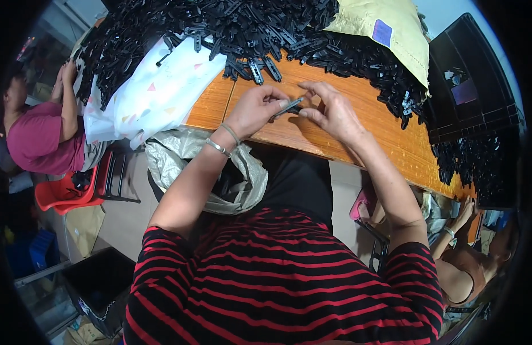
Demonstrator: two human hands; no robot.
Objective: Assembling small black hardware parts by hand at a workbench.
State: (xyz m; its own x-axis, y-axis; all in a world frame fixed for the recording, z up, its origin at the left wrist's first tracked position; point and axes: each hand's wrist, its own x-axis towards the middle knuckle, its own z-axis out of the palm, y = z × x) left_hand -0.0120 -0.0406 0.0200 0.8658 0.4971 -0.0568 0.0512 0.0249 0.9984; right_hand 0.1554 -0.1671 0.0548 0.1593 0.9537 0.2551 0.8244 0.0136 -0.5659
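Here, the orange wooden table [358, 135] carries a great heap of black plastic parts [249, 29] along its far edge. A black crate [470, 86] bearing a purple label stands at the right end; a yellow padded envelope [386, 29] with a blue square label lies on the heap, a white patterned bag [157, 92] at the left corner. Near the front edge, my left hand [255, 108] and right hand [332, 112] pinch one thin black strip [288, 107], fingers clamped on its ends.
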